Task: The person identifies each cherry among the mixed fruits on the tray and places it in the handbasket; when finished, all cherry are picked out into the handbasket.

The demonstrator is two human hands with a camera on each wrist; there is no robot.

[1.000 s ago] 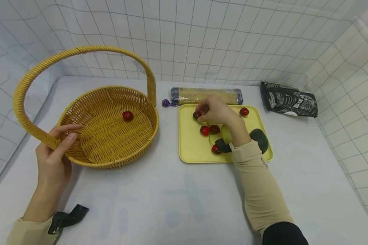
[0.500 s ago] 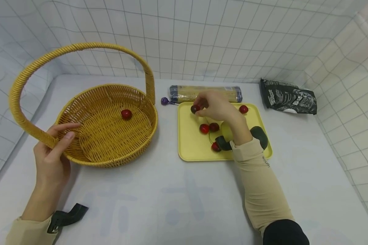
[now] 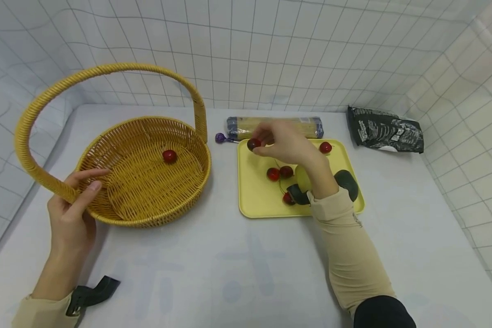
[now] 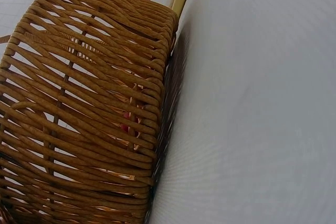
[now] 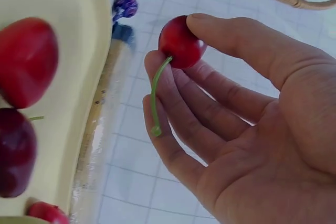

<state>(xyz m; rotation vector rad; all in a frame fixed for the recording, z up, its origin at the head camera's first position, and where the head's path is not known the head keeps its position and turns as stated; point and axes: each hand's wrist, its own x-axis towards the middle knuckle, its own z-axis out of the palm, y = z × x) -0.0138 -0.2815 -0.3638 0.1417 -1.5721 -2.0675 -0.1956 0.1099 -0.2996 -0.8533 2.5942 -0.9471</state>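
A red cherry with a green stem is pinched between the thumb and fingers of my right hand, over the back left of the yellow tray. My left hand grips the wicker basket at its left rim, by the foot of the handle, thumb over the edge. One cherry lies inside the basket. On the tray are a bright red cherry, a darker one beside it, one nearer the front and one at the back right. A yellow-green round fruit is partly hidden by my right wrist.
Behind the tray lies a clear pack of pale sticks, perhaps noodles, with a purple-wrapped lollipop at its left end. A black printed pouch lies at the back right. A white gridded curtain hangs behind.
My right hand has lifted the cherry and carried it a little left, towards the tray's back left corner. My left hand stays on the basket rim.
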